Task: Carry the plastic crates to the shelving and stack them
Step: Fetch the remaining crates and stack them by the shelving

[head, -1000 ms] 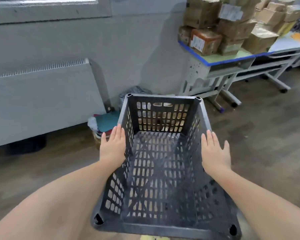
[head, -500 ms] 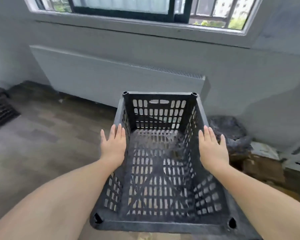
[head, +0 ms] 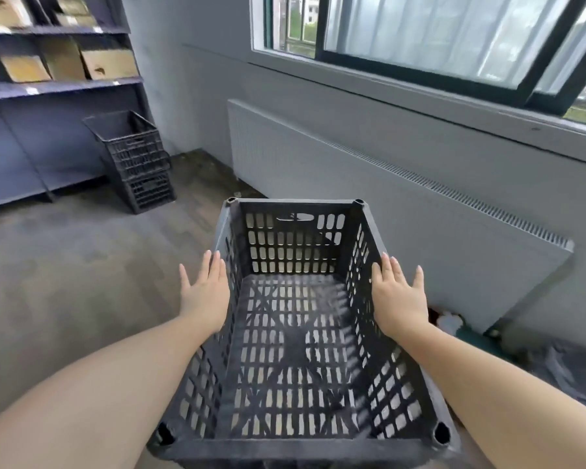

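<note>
A black slotted plastic crate (head: 295, 333) hangs in front of me, empty and off the floor. My left hand (head: 205, 296) presses flat against its left outer wall, fingers straight. My right hand (head: 398, 296) presses flat against the right outer wall in the same way. The crate is clamped between the two palms. At the far left stands blue-grey shelving (head: 48, 86) with cardboard boxes on it. A stack of black crates (head: 137, 164) rests on the floor beside the shelving's right end.
A long white radiator (head: 369, 198) runs along the wall under a window (head: 437, 38) on the right. A white object and dark bags (head: 555, 363) lie on the floor at the lower right. Grey wood floor (head: 65, 282) stretches toward the shelving.
The view has swung left: the table with boxes left the view, then the radiator and window slid right, and the shelving with stacked crates came in. Both hands kept their hold.
</note>
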